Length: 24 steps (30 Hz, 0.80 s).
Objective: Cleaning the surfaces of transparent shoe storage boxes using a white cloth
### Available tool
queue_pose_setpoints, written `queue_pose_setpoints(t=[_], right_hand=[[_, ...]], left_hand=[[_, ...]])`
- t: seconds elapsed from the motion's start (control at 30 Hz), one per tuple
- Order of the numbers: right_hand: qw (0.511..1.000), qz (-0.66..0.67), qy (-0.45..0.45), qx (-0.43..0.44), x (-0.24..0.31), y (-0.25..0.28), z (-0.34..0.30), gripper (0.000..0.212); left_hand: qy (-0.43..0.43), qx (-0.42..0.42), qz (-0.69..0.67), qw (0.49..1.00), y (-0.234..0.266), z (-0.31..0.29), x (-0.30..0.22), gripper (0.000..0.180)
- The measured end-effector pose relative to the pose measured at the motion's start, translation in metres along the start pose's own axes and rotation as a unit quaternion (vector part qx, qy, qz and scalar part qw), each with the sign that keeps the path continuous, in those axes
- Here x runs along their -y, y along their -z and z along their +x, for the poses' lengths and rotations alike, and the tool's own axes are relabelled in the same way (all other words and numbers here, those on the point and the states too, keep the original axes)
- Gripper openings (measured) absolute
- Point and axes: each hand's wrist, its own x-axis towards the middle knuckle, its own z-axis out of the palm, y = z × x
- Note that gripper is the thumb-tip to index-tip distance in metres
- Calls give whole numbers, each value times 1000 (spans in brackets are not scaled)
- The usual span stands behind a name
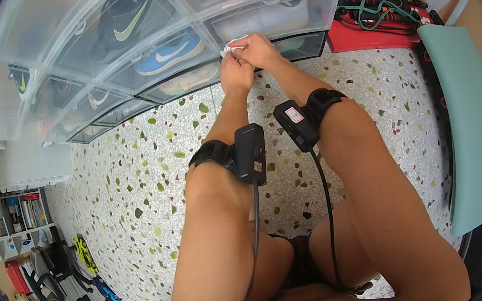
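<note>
Left hand [237, 78], right hand [260, 52] pinching white scrap [227, 49] against clear shoe boxes [111, 77]; speckled floor [150, 153], mint bench [472, 126].

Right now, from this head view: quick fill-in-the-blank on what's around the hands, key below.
1. The small thing at the fingertips of the left hand and right hand is ____ in colour.
2. In the picture, the blue shoe is to the ____ of both hands.
3. In the picture, the mint-green bench is to the ____ of both hands.
4. The arm straps are ____ in colour.

Missing words: white; left; right; black.
</note>
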Motion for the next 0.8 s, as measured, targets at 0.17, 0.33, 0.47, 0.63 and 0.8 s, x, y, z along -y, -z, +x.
queue_pose_setpoints(t=[0.17,0.33,0.47,0.63,0.8], right_hand=[[998,-27,62,2,-4,13,3,27],[1000,15,1,-2,-26,41,0,26],[998,16,-1,-62,-42,61,-3,25],[990,17,16,-141,-79,99,-6,25],[968,66,-123,-209,-83,119,-12,21]], left_hand=[[-12,-45,-12,999,-7,1,-13,41],[-12,-13,-14,1000,-21,-6,-45,40],[-45,10,7,999,-35,-3,-59,37],[-100,50,2,994,-70,-1,-87,36],[-154,78,-49,984,-92,2,-99,41]])
